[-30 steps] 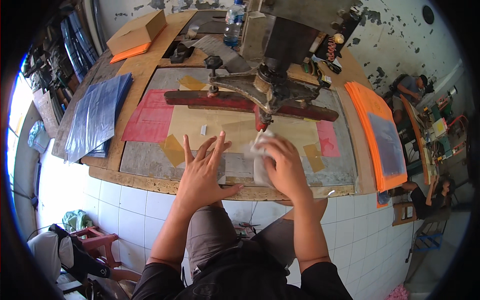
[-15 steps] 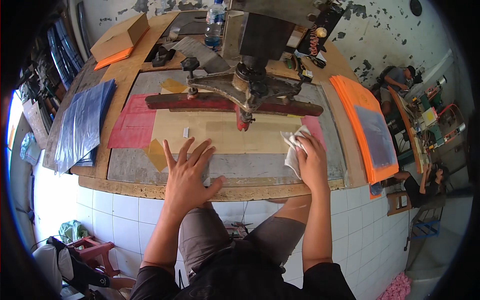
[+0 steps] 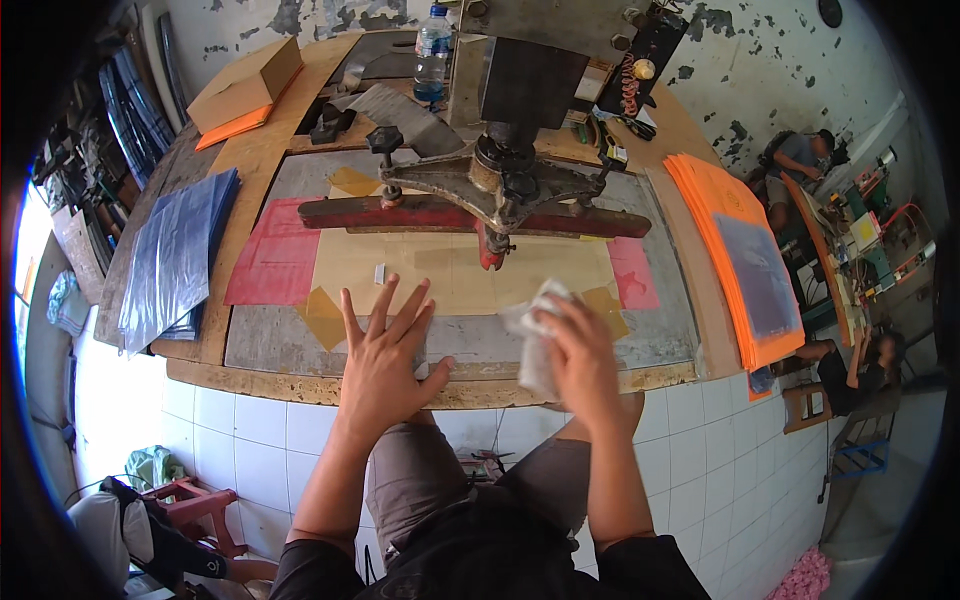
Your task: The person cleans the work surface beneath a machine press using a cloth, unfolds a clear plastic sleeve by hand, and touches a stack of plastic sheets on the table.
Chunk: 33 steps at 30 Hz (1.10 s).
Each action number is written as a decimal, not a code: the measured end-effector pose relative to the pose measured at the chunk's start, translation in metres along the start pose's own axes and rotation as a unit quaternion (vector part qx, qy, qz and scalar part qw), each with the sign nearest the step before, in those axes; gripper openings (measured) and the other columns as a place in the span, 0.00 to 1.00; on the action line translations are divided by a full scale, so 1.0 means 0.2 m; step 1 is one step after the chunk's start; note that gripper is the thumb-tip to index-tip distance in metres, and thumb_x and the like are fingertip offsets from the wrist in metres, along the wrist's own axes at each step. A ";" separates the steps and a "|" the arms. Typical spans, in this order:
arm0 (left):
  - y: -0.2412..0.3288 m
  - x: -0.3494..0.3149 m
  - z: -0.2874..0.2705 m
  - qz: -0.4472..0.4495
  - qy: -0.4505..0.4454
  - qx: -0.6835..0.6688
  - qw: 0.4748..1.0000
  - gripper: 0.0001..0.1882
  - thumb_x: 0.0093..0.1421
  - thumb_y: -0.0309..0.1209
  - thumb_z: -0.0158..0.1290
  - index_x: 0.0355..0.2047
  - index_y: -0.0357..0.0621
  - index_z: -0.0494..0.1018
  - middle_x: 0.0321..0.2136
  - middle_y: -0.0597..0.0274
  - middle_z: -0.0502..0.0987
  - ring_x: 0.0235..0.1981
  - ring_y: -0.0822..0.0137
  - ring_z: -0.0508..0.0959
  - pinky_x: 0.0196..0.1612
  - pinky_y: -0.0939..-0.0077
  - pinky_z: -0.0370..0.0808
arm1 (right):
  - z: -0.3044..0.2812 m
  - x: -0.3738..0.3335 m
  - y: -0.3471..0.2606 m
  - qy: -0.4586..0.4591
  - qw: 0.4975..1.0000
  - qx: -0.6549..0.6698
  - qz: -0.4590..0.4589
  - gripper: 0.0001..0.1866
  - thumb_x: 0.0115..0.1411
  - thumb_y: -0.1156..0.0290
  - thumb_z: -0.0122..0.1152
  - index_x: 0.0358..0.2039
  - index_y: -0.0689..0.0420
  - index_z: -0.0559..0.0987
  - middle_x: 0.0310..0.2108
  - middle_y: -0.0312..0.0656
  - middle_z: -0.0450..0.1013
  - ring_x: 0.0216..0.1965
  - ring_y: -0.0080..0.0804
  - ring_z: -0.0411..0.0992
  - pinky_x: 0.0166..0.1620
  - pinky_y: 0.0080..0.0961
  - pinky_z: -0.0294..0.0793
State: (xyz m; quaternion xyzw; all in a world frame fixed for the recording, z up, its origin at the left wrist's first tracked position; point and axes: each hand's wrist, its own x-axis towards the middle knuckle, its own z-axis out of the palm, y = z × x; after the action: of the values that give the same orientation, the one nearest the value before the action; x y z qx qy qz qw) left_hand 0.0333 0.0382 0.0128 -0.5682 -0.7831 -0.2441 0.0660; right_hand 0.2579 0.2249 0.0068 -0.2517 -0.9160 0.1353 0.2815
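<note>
A: What surrounds the work?
B: Orange folders (image 3: 715, 230) lie stacked at the right, clear blue sheets (image 3: 180, 255) at the left. A cardboard box (image 3: 245, 85) and a water bottle (image 3: 432, 60) are farther back.

A: And what is in the way?
B: The press's red bar (image 3: 345, 214) crosses over the tan sheet (image 3: 465, 295), hiding part of its far side. A small white piece (image 3: 380, 273) lies just beyond the left fingertips.

A: Where is the sheet, and how does it run?
B: On the grey plate (image 3: 280, 340), between a red piece (image 3: 275, 250) and a pink one; its long axis goes left to right, roughly along the bar.

A: The hands?
B: The left hand (image 3: 388, 365) has its fingers spread over the sheet's front edge. The right hand (image 3: 580, 350) has its fingers bunched on a white cloth (image 3: 538, 362) near the sheet's right front; blur hides the exact grip. The cloth's longer direction runs toward the person.
</note>
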 end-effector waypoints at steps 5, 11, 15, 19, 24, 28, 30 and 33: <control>0.01 0.02 -0.01 0.011 -0.024 -0.009 1.000 0.38 0.60 0.48 0.64 0.68 0.44 0.78 0.75 0.65 0.71 0.81 0.50 0.59 0.82 0.22 0.29 | -0.07 0.15 0.23 0.012 0.998 -0.044 0.046 0.19 0.68 0.81 0.65 0.59 0.55 0.85 0.67 0.45 0.76 0.69 0.56 0.71 0.71 0.51 0.70; -0.03 0.00 0.01 0.011 -0.020 -0.013 1.000 0.39 0.59 0.49 0.63 0.68 0.45 0.77 0.74 0.61 0.72 0.80 0.49 0.61 0.81 0.19 0.30 | 0.10 0.07 -0.22 -0.055 0.993 0.030 -0.102 0.23 0.65 0.75 0.70 0.60 0.50 0.82 0.66 0.44 0.74 0.70 0.54 0.70 0.71 0.55 0.69; -0.01 0.00 0.00 0.017 -0.022 -0.017 0.999 0.39 0.59 0.49 0.63 0.67 0.42 0.78 0.74 0.59 0.71 0.79 0.48 0.62 0.80 0.16 0.32 | 0.08 -0.02 -0.26 -0.063 0.991 0.037 -0.111 0.25 0.62 0.78 0.72 0.60 0.50 0.83 0.68 0.43 0.74 0.71 0.54 0.70 0.72 0.53 0.70; -0.01 0.00 -0.02 0.006 -0.020 -0.018 1.000 0.40 0.57 0.47 0.63 0.69 0.47 0.77 0.74 0.61 0.72 0.79 0.49 0.62 0.81 0.19 0.29 | -0.11 -0.01 0.13 0.001 1.000 -0.021 0.002 0.23 0.64 0.78 0.70 0.59 0.53 0.84 0.67 0.45 0.75 0.69 0.54 0.71 0.70 0.53 0.71; -0.01 0.00 -0.02 0.003 -0.020 -0.016 1.000 0.38 0.57 0.46 0.64 0.68 0.47 0.78 0.73 0.61 0.72 0.79 0.49 0.62 0.81 0.19 0.29 | -0.09 -0.08 0.12 0.015 0.993 -0.111 0.048 0.21 0.67 0.75 0.67 0.61 0.53 0.83 0.67 0.47 0.74 0.69 0.56 0.70 0.69 0.56 0.70; 0.00 0.02 -0.01 0.003 -0.030 -0.022 0.999 0.38 0.58 0.47 0.64 0.68 0.47 0.78 0.73 0.62 0.72 0.79 0.49 0.62 0.81 0.18 0.29 | 0.08 -0.18 -0.32 -0.049 0.992 0.004 -0.113 0.27 0.62 0.72 0.70 0.63 0.53 0.82 0.68 0.44 0.74 0.71 0.57 0.70 0.68 0.58 0.70; 0.00 0.01 -0.02 0.007 -0.025 -0.016 1.000 0.39 0.58 0.47 0.65 0.69 0.48 0.77 0.74 0.62 0.72 0.79 0.49 0.62 0.81 0.18 0.29 | 0.12 -0.23 -0.41 -0.046 0.991 0.007 -0.123 0.29 0.61 0.72 0.71 0.64 0.50 0.81 0.69 0.43 0.73 0.71 0.56 0.70 0.68 0.57 0.70; -0.01 0.00 0.00 0.004 -0.027 -0.016 1.000 0.39 0.57 0.46 0.64 0.69 0.48 0.77 0.74 0.63 0.71 0.79 0.49 0.62 0.81 0.18 0.29 | 0.08 -0.24 -0.24 -0.033 0.993 0.020 -0.109 0.28 0.62 0.72 0.71 0.63 0.49 0.82 0.69 0.44 0.73 0.70 0.57 0.70 0.68 0.57 0.70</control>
State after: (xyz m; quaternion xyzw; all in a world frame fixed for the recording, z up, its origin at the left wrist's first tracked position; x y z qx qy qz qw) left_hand 0.0314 0.0375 0.0123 -0.5789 -0.7781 -0.2408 0.0374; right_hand 0.2639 0.1567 -0.0080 -0.1400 -0.9440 0.1299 0.2691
